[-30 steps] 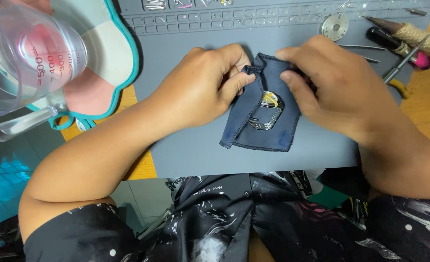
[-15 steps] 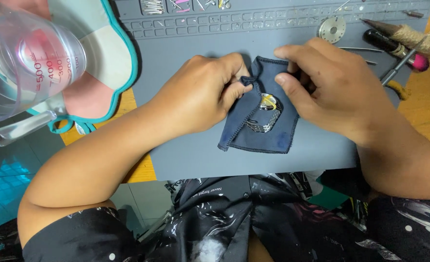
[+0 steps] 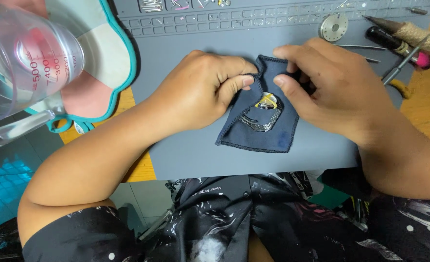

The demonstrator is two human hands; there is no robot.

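Observation:
A dark blue cloth lies on a grey work mat. On the cloth rests a silver watch case with a yellow part. My left hand pinches the cloth's upper left edge between thumb and fingers. My right hand holds the cloth's upper right edge, its fingers curled over the fold beside the watch case.
A clear measuring jug with red marks stands at the left over a teal-edged pad. A round metal disc, tweezers, a black-handled tool and a pink-tipped tool lie at the mat's upper right. The wooden table shows at the right.
Both hands have shifted slightly along the cloth's top edge, and the cloth has been pulled a little more open around the watch case.

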